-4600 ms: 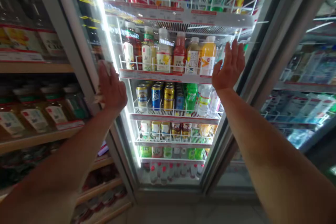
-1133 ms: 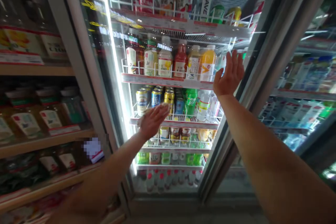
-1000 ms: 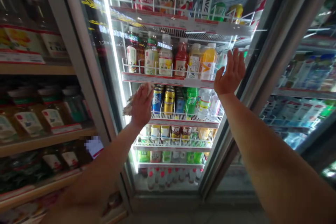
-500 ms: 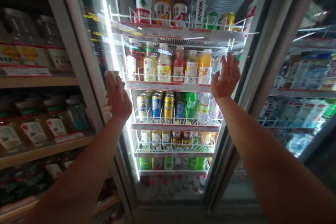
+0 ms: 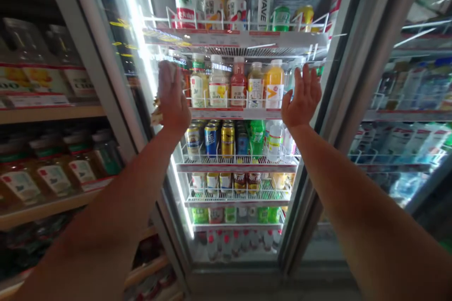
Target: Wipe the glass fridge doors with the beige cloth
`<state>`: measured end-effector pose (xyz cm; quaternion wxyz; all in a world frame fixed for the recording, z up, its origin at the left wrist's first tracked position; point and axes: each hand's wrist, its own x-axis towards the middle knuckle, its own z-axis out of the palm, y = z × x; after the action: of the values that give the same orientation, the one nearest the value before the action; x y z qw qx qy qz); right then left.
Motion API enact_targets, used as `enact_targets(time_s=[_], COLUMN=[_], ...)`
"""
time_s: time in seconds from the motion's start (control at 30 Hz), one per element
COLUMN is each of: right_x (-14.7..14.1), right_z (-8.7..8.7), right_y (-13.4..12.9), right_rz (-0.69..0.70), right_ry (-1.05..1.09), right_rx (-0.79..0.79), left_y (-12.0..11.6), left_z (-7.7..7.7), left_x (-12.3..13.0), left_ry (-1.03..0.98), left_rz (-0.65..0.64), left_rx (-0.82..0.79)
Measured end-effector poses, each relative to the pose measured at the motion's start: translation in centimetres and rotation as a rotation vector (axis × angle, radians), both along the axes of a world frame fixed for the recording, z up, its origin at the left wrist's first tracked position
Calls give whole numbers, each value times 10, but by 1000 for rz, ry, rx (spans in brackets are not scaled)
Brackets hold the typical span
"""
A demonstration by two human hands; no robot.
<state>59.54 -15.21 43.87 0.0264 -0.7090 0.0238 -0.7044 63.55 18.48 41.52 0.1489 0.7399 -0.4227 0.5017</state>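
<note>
A glass door (image 5: 233, 247) of a lit drinks cooler stands in front of me. My left hand (image 5: 173, 99) is up near the door's left side, slightly blurred, with a pale crumpled cloth (image 5: 157, 114) under its palm and against the glass. My right hand (image 5: 302, 96) is raised at the right side of the same door, palm toward the glass, fingers spread and nothing visible in it. Behind the glass, between both hands, stand an orange juice bottle (image 5: 274, 85) and a red bottle (image 5: 238, 85).
Cans (image 5: 228, 140) and more bottles fill the lower shelves. Metal door frames (image 5: 348, 84) run down both sides. At the left are wooden-edged shelves (image 5: 52, 114) with bottles; another cooler with bottles (image 5: 409, 89) is at the right.
My left hand has moved right and slightly up across the glass with the cloth. My right hand has stayed nearly in place. The view has shifted slightly.
</note>
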Motion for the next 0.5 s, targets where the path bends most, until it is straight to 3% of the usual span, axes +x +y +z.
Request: enact_targets(time_s=[0.13,0.2,0.27,0.33,0.43,0.5], right_x=[-2,-2,-2,-1,-3,-5], right_z=[0,0,0,0,1,1], right_y=[2,2,3,3,3,3], right_rz=[30,31,28,32,47,57], right_ry=[10,12,13,7,15,51], right_rx=[13,20,20,25,35,40], left_y=[-43,-58,-64,-62,-60,-66], left_z=[-36,-46,-37,-13,19,21], left_x=[-10,-9,-4,2,4,2], left_ry=[-106,-176,-244,-273,-254,-227], left_rz=[10,2,-3,15,60,79], left_rx=[146,217,262,237,39,-65])
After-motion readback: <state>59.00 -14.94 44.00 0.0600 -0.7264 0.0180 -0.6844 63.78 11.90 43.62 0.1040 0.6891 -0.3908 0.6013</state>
